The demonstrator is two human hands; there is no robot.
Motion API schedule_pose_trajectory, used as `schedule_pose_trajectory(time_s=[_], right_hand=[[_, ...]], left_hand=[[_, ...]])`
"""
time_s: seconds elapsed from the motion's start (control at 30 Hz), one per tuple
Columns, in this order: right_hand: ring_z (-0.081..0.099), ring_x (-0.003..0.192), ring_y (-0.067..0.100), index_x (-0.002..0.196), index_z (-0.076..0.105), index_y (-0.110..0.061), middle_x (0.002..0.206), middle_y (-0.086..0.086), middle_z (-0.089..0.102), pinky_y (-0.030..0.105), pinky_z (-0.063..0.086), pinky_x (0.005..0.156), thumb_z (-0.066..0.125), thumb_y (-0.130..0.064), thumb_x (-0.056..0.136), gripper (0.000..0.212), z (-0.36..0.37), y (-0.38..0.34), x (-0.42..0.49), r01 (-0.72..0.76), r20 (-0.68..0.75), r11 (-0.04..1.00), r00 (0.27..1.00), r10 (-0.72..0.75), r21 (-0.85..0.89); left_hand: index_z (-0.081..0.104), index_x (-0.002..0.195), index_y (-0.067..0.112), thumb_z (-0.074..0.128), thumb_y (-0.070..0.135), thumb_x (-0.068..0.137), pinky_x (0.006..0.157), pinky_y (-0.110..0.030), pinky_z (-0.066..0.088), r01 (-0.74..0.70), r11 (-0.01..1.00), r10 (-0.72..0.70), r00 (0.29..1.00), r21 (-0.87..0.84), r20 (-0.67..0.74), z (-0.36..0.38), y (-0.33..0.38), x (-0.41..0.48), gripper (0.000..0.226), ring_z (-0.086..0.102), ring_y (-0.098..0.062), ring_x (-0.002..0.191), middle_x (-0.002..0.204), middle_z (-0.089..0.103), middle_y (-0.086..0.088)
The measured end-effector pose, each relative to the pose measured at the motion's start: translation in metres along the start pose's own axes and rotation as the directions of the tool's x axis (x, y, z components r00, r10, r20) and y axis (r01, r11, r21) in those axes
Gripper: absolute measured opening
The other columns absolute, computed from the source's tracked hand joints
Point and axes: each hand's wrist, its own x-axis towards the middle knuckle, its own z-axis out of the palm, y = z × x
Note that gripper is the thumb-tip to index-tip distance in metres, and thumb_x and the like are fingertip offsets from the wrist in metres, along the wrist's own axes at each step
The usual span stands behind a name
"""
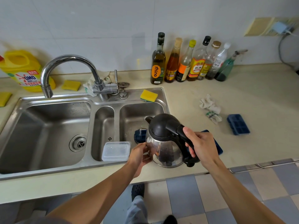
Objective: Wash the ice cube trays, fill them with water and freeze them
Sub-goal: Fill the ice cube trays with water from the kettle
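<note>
R hand (200, 146) grips kettle (165, 139) by handle, L hand (139, 156) cups its steel side; spout runs a thin stream into blue ice tray (140, 136) beneath, which seems to straddle sink rim (165, 101) and counter. 2nd tray (238, 124) on counter, well apart. Risk: excess tilt floods cells; overhanging tray could tip once full.
</note>
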Motion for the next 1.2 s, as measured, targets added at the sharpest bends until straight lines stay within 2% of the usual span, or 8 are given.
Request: schedule_pose_trajectory(time_s=[0.17,0.27,0.43,0.6,0.73,0.93,1.07,1.2], right_hand=[[0.047,0.037,0.012,0.051,0.061,-0.012,0.044,0.0,0.054,0.022,0.043,0.041,0.066,-0.044,0.095,0.054,-0.002,-0.001,-0.001,-0.018,-0.021,1.0,1.0,0.018,0.008],[0.047,0.037,0.012,0.05,0.062,-0.015,0.045,0.0,0.055,0.021,0.042,0.041,0.067,-0.045,0.094,0.053,-0.003,-0.001,-0.002,-0.024,-0.032,1.0,0.999,0.025,0.013],[0.047,0.038,0.014,0.053,0.062,-0.01,0.045,0.002,0.054,0.022,0.043,0.042,0.066,-0.045,0.094,0.054,-0.006,-0.002,-0.002,-0.026,-0.048,1.0,0.998,0.027,0.011],[0.046,0.038,0.016,0.054,0.061,-0.005,0.045,0.005,0.053,0.024,0.042,0.042,0.066,-0.048,0.094,0.059,-0.008,-0.001,-0.002,-0.028,-0.061,0.999,0.998,0.029,0.021],[0.046,0.038,0.016,0.05,0.061,-0.011,0.045,0.004,0.053,0.023,0.042,0.042,0.066,-0.048,0.094,0.057,-0.009,-0.001,-0.002,-0.036,-0.069,0.999,0.997,0.038,0.026],[0.047,0.039,0.015,0.05,0.063,-0.014,0.045,0.003,0.055,0.024,0.043,0.042,0.067,-0.048,0.094,0.055,-0.01,-0.001,-0.002,-0.049,-0.078,0.998,0.996,0.051,0.027],[0.048,0.039,0.015,0.053,0.063,-0.009,0.045,0.003,0.055,0.024,0.043,0.042,0.066,-0.048,0.093,0.055,-0.011,-0.002,-0.002,-0.049,-0.087,0.998,0.995,0.051,0.026],[0.048,0.038,0.014,0.052,0.063,-0.012,0.045,0.002,0.055,0.024,0.043,0.042,0.067,-0.046,0.094,0.055,-0.011,-0.003,0.0,-0.054,-0.094,0.998,0.994,0.057,0.031]], left_hand=[[0.073,0.094,0.015,0.052,0.021,0.1,0.077,-0.036,0.056,-0.023,0.999,0.022,0.999,0.032,0.027,0.002,0.002,-0.002,0.023,0.063,-0.037,0.112,0.107,0.074,-0.013],[0.077,0.079,0.023,0.052,0.022,0.101,0.074,-0.034,0.057,-0.036,0.998,0.034,0.999,0.047,0.039,0.004,0.003,-0.002,0.033,0.064,-0.037,0.109,0.095,0.077,-0.007],[0.079,0.072,0.031,0.052,0.024,0.1,0.072,-0.032,0.058,-0.04,0.996,0.036,0.998,0.075,0.052,0.007,0.006,-0.002,0.039,0.064,-0.034,0.104,0.086,0.078,0.001],[0.078,0.083,0.021,0.055,0.022,0.099,0.072,-0.033,0.059,-0.013,0.998,0.01,0.999,0.061,0.048,0.01,0.009,-0.001,0.028,0.066,-0.031,0.098,0.093,0.078,-0.005],[0.076,0.089,0.018,0.055,0.022,0.099,0.068,-0.03,0.061,-0.009,0.998,0.006,0.999,0.057,0.053,0.011,0.01,-0.001,0.024,0.067,-0.029,0.095,0.094,0.078,-0.007],[0.077,0.082,0.019,0.054,0.021,0.1,0.057,-0.026,0.058,-0.001,0.999,-0.001,0.999,0.042,0.046,0.015,0.013,-0.002,0.03,0.069,-0.029,0.091,0.092,0.078,-0.007],[0.075,0.093,0.014,0.048,0.023,0.103,0.058,-0.027,0.059,-0.006,0.999,0.004,0.999,0.047,0.047,0.016,0.013,0.0,0.03,0.069,-0.031,0.097,0.095,0.078,-0.008],[0.08,0.077,0.022,0.049,0.023,0.103,0.057,-0.026,0.058,-0.022,0.998,0.019,0.999,0.055,0.048,0.017,0.014,0.001,0.04,0.068,-0.033,0.099,0.092,0.078,-0.006]])
